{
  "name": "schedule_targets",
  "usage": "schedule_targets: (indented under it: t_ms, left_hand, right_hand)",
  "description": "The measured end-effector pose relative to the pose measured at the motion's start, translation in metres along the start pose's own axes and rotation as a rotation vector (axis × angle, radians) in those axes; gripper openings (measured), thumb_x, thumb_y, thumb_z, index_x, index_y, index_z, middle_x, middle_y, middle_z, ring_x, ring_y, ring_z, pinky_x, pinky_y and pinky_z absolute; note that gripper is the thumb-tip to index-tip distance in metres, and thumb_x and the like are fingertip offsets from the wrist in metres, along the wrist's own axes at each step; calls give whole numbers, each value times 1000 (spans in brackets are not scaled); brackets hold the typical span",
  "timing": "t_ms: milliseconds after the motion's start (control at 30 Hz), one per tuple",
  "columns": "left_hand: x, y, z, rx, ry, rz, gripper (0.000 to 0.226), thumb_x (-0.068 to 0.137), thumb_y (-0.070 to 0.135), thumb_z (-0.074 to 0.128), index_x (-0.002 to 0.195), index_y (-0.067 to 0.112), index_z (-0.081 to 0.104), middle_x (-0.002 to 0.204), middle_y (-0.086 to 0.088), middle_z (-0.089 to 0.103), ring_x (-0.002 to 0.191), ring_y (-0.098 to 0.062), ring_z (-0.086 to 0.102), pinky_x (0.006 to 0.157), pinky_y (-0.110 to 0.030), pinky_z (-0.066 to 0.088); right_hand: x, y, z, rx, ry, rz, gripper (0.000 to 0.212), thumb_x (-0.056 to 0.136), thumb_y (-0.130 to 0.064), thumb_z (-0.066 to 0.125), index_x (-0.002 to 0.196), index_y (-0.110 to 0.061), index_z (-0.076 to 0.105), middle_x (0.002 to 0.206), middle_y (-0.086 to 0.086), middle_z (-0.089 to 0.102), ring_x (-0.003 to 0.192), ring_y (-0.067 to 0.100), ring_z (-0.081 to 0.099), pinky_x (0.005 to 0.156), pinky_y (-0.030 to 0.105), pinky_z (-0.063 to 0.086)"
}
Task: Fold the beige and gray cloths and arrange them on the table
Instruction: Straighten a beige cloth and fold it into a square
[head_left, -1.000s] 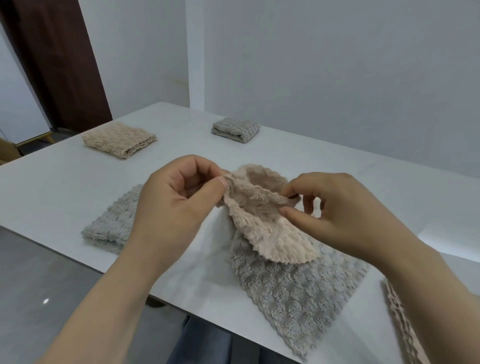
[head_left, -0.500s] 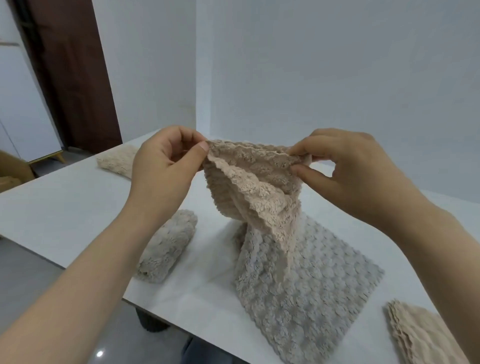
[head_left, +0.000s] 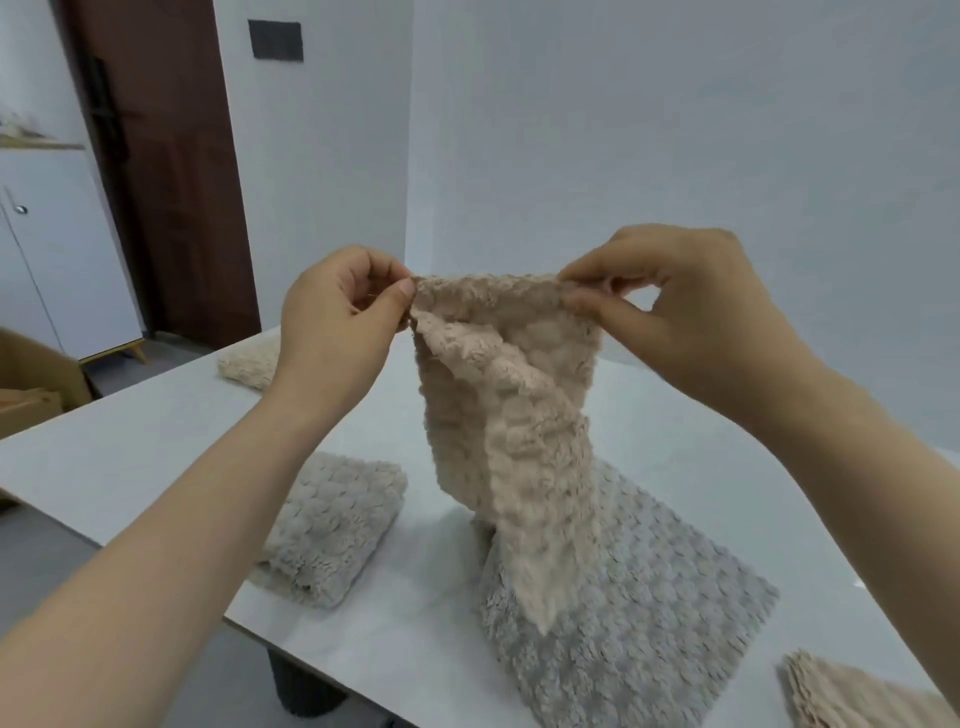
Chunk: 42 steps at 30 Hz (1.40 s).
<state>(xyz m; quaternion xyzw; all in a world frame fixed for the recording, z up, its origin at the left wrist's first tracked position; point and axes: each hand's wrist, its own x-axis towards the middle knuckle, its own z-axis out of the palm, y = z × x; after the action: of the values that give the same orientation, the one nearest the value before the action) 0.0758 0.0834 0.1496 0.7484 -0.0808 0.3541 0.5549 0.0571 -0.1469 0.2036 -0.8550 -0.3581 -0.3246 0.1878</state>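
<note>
Fleece, nubbly and twisted: the beige cloth (head_left: 509, 415) hangs between your hands, tapering to a point over the spread gray cloth (head_left: 649, 639) on the tabletop (head_left: 156, 441). Your left hand (head_left: 337, 322) pinches one top corner and your right hand (head_left: 691, 317) pinches the other, thumb against fingertips. A folded gray cloth (head_left: 327, 525) lies below your left wrist.

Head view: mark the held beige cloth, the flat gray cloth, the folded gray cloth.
held beige cloth (head_left: 511, 415), head view, middle of the hanging fabric
flat gray cloth (head_left: 649, 642), head view, its bare middle
folded gray cloth (head_left: 332, 522), head view, top face
</note>
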Motion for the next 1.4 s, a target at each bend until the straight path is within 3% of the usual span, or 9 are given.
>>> schedule_targets:
  t_ms: [100, 433, 567, 700, 833, 1000, 1133, 1267, 1400]
  left_hand:
    - [0, -5, 0, -6, -3, -23, 17, 89, 10, 60, 78, 22, 62, 74, 2, 67, 66, -8, 65, 74, -31, 59]
    - [-1, 1, -4, -50, -6, -46, 9, 91, 7, 57, 85, 12, 62, 82, -13, 69, 75, -22, 67, 72, -28, 59]
    - [-1, 6, -3, -99, -7, -73, 12, 92, 7, 56, 83, 13, 61, 82, -11, 69, 74, -19, 67, 70, -26, 60]
    - [-2, 9, -4, -153, -2, -103, 16, 93, 8, 55, 81, 17, 60, 74, -4, 66, 72, -15, 66, 70, -27, 60]
    - [-3, 15, -5, -198, -20, -109, 13, 93, 8, 55, 84, 14, 62, 74, -4, 66, 69, -11, 65, 69, -25, 59]
    - [0, 19, -10, -241, -29, -99, 12, 91, 9, 58, 83, 16, 64, 79, -7, 67, 76, -18, 65, 77, -35, 58]
    - [-2, 21, -8, -218, -56, -97, 10, 92, 11, 58, 86, 16, 64, 80, -6, 67, 76, -19, 63, 82, -43, 57]
    - [-10, 24, -2, -213, -122, -93, 10, 92, 11, 57, 86, 15, 64, 72, 2, 63, 67, -12, 58, 81, -44, 55]
    - [-17, 34, 4, -232, -192, -25, 7, 90, 14, 60, 87, 14, 66, 77, -5, 66, 71, -16, 60, 81, -49, 54]
  right_hand:
    - [1, -8, 4, -49, -78, -52, 10, 88, -20, 68, 93, -17, 77, 79, -7, 68, 73, 11, 63, 75, 34, 54]
    - [11, -9, -4, -104, 19, -38, 11, 88, -19, 68, 95, -18, 76, 81, -3, 69, 74, 14, 62, 75, 38, 55]
    - [15, -16, -7, -87, 20, -37, 11, 88, -20, 68, 95, -19, 76, 80, -4, 68, 73, 11, 60, 73, 31, 53]
    - [17, -14, -11, -57, 44, 28, 10, 87, -21, 69, 94, -19, 77, 78, -8, 65, 69, 2, 55, 69, 17, 48]
    - [16, -14, -13, -25, 61, 83, 15, 85, -20, 72, 100, -17, 75, 82, -9, 65, 72, 1, 57, 74, 19, 50]
    - [15, -12, -23, 171, 77, 280, 35, 80, -16, 77, 114, -21, 68, 98, -7, 66, 71, 7, 63, 75, 16, 51]
    - [9, -9, -19, 199, -14, 378, 33, 79, -15, 76, 111, -21, 70, 91, -7, 71, 68, 1, 59, 74, 16, 50]
    - [4, -9, -21, 179, -176, 457, 29, 79, -30, 76, 107, -26, 70, 87, -7, 68, 72, 5, 59, 76, 31, 54]
    - [7, -20, -17, 138, -221, 358, 43, 77, -49, 71, 115, -30, 66, 101, -16, 67, 96, -3, 61, 90, 26, 51]
